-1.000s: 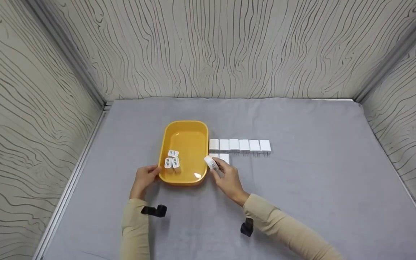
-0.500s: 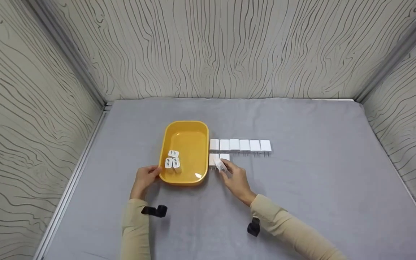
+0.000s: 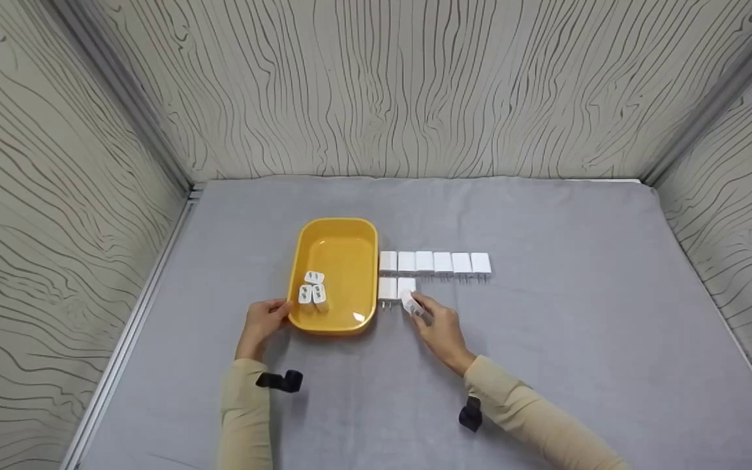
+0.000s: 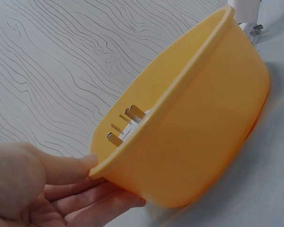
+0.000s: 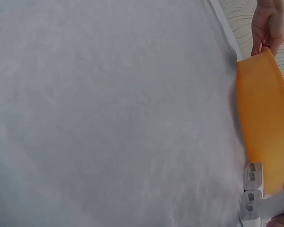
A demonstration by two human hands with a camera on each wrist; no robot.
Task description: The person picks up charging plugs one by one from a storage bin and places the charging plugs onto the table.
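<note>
My left hand (image 3: 264, 324) pinches the near-left rim of a yellow plastic basin (image 3: 350, 267). In the left wrist view its thumb (image 4: 68, 169) lies on the rim, the other fingers against the outer wall. My right hand (image 3: 442, 334) grips a white plug-in charger (image 3: 410, 304), tilted, by the near end of a lower row. That row holds a charger (image 3: 387, 288) against the basin and another charger (image 3: 406, 284) beside it, partly covered. Inside the basin stand three white chargers (image 3: 314, 294), prongs up. The right wrist view catches only fingertips of the right hand at its edge.
An upper row of several white chargers (image 3: 442, 262) runs rightward from the basin, prongs toward me. Grey cloth (image 3: 559, 313) covers the table. Patterned panels (image 3: 376, 91) enclose the back and sides. Black cameras (image 3: 291, 381) hang from both wrists.
My right hand has moved rightward and slightly toward me with the charger, from the basin's right rim to the second charger of the lower row. The left hand and basin stay put.
</note>
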